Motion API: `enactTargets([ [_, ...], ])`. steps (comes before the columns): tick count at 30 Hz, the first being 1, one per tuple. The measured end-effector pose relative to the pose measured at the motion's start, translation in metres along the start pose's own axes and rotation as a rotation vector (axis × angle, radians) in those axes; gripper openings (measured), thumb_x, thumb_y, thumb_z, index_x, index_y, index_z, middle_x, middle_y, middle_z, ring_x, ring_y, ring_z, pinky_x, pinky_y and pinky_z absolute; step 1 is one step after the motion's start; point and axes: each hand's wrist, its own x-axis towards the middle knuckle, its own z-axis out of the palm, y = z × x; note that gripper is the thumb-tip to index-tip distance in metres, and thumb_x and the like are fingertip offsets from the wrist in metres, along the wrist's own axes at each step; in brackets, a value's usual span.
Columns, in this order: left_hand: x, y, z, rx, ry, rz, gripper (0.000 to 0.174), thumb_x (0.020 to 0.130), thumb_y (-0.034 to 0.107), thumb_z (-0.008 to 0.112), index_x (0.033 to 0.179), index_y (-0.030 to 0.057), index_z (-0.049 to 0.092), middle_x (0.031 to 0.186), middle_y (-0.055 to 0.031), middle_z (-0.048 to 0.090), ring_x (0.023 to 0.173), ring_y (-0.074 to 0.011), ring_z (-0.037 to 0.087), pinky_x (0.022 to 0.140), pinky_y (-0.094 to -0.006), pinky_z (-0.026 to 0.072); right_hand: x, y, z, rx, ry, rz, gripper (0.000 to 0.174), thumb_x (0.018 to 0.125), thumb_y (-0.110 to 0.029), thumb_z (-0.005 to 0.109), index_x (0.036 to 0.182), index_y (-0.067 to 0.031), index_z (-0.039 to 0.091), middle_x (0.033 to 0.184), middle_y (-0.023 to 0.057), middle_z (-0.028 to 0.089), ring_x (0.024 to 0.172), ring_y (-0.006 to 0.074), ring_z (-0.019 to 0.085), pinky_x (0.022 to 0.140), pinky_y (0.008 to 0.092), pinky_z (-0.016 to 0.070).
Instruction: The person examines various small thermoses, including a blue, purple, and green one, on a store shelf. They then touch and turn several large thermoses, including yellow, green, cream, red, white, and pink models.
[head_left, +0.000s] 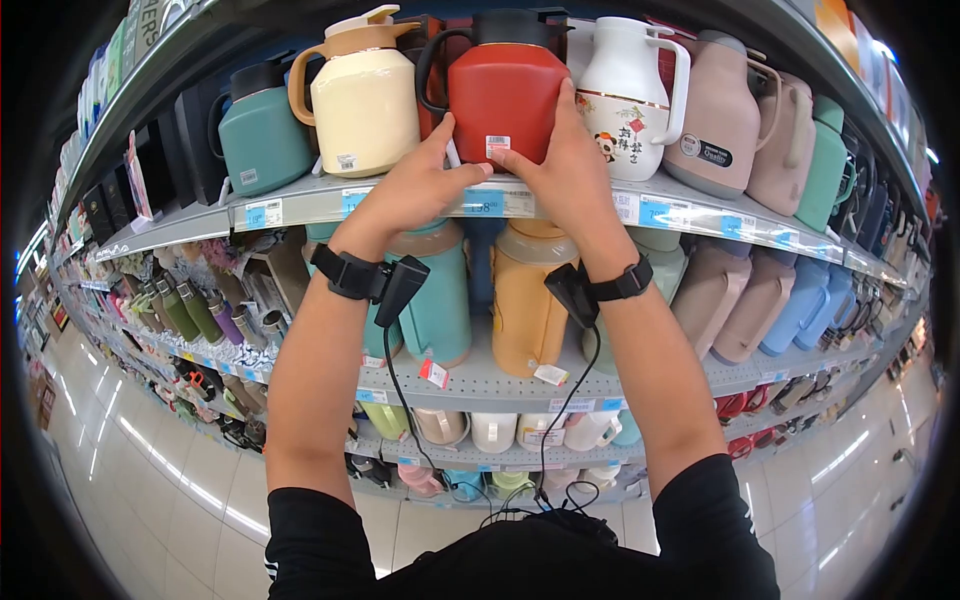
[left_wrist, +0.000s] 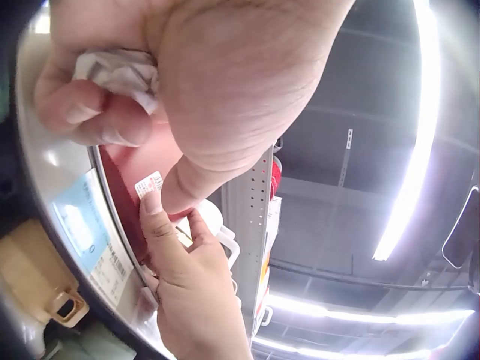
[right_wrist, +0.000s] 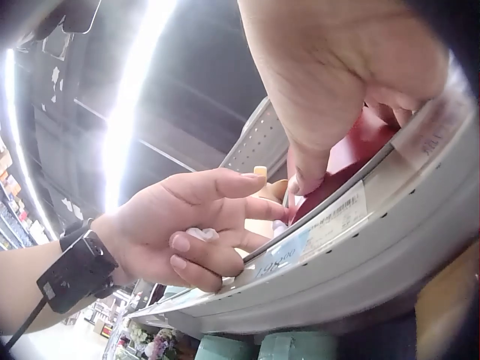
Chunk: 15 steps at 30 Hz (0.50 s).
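A red thermos jug [head_left: 505, 95] with a black lid and handle stands on the top shelf, both hands at its front. My right hand [head_left: 572, 165] grips its right side, fingers along the flank and thumb by the white barcode sticker [head_left: 497, 143] low on the front. At the jug's lower left, my left hand [head_left: 425, 190] reaches with its index finger to the red body. Its other fingers curl over a crumpled white tissue [left_wrist: 120, 71], which also shows as a small white bit in the right wrist view.
A cream jug [head_left: 365, 110] stands to the left, with a green jug [head_left: 262, 140] beyond it. On the right are a white patterned jug [head_left: 630, 95] and a pinkish-beige jug [head_left: 712, 120]. Price tags line the shelf edge [head_left: 400, 208]. Teal and orange jugs [head_left: 532, 290] fill the shelf below.
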Motion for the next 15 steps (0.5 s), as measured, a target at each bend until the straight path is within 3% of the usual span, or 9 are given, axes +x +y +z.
enactTargets([
  [2, 0.000, 0.001, 0.000, -0.034, -0.021, -0.065, 0.093, 0.090, 0.031, 0.069, 0.154, -0.0102, 0.016, 0.143, -0.0242, 0.049, 0.129, -0.0270, 0.050, 0.108, -0.0315, 0.0377, -0.001, -0.002, -0.001, -0.014, -0.006, 0.015, 0.112, 0.076, -0.044, 0.082, 0.152, 0.0080, 0.017, 0.139, 0.0368, 0.046, 0.120, 0.0464, 0.057, 0.095, 0.0459, 0.0521],
  [3, 0.003, -0.005, 0.001, 0.009, 0.009, -0.036, 0.088, 0.091, 0.030, 0.067, 0.156, -0.0017, 0.017, 0.131, -0.0151, 0.055, 0.095, -0.0145, 0.044, 0.076, -0.0258, 0.0325, -0.001, -0.003, -0.002, -0.025, -0.013, 0.025, 0.110, 0.077, -0.044, 0.081, 0.152, 0.0078, 0.019, 0.139, 0.0365, 0.046, 0.120, 0.0464, 0.057, 0.095, 0.0457, 0.0524],
  [5, 0.003, -0.006, 0.003, 0.051, 0.036, -0.011, 0.084, 0.093, 0.028, 0.065, 0.159, 0.0068, 0.017, 0.119, -0.0060, 0.060, 0.061, -0.0020, 0.038, 0.045, -0.0200, 0.0273, -0.004, -0.003, -0.003, -0.045, -0.001, 0.015, 0.107, 0.078, -0.043, 0.080, 0.152, 0.0068, 0.021, 0.139, 0.0361, 0.046, 0.120, 0.0466, 0.057, 0.094, 0.0454, 0.0527],
  [11, -0.008, -0.005, 0.012, 0.162, 0.153, 0.038, 0.076, 0.092, 0.027, 0.066, 0.156, 0.0075, 0.029, 0.124, -0.0105, 0.063, 0.065, -0.0049, 0.049, 0.049, -0.0202, 0.0386, -0.029, 0.000, -0.006, -0.109, 0.045, -0.086, 0.086, 0.083, -0.034, 0.075, 0.149, 0.0017, 0.033, 0.141, 0.0346, 0.045, 0.122, 0.0459, 0.055, 0.097, 0.0457, 0.0504],
  [12, -0.014, -0.016, 0.012, 0.295, 0.273, 0.184, 0.070, 0.092, 0.026, 0.067, 0.150, 0.0039, 0.037, 0.124, -0.0151, 0.064, 0.080, -0.0127, 0.057, 0.066, -0.0259, 0.0453, -0.036, -0.003, -0.010, -0.101, 0.048, -0.126, 0.080, 0.084, -0.031, 0.074, 0.148, 0.0004, 0.037, 0.141, 0.0344, 0.045, 0.123, 0.0455, 0.054, 0.098, 0.0461, 0.0492],
  [13, -0.021, -0.023, 0.007, 0.435, 0.397, 0.330, 0.064, 0.091, 0.025, 0.068, 0.145, 0.0004, 0.044, 0.124, -0.0198, 0.065, 0.096, -0.0204, 0.065, 0.083, -0.0316, 0.0519, -0.042, -0.008, -0.016, -0.025, 0.052, -0.114, 0.062, 0.084, -0.024, 0.072, 0.138, -0.0011, 0.051, 0.142, 0.0306, 0.047, 0.123, 0.0439, 0.053, 0.101, 0.0461, 0.0472],
  [14, -0.035, -0.022, 0.002, 0.442, 0.403, 0.331, 0.064, 0.091, 0.025, 0.068, 0.145, 0.0004, 0.044, 0.124, -0.0198, 0.065, 0.096, -0.0204, 0.065, 0.083, -0.0316, 0.0519, -0.045, -0.009, -0.020, -0.018, 0.055, -0.120, 0.062, 0.084, -0.024, 0.072, 0.138, -0.0011, 0.051, 0.142, 0.0306, 0.047, 0.123, 0.0439, 0.053, 0.101, 0.0461, 0.0472],
  [15, -0.053, -0.019, -0.004, 0.332, 0.450, 0.285, 0.057, 0.091, 0.022, 0.067, 0.141, 0.0016, 0.048, 0.119, -0.0165, 0.068, 0.084, -0.0138, 0.062, 0.070, -0.0275, 0.0495, -0.050, -0.008, -0.023, 0.083, 0.063, -0.171, 0.053, 0.085, -0.020, 0.072, 0.132, -0.0013, 0.056, 0.141, 0.0281, 0.049, 0.122, 0.0432, 0.054, 0.101, 0.0455, 0.0474],
])
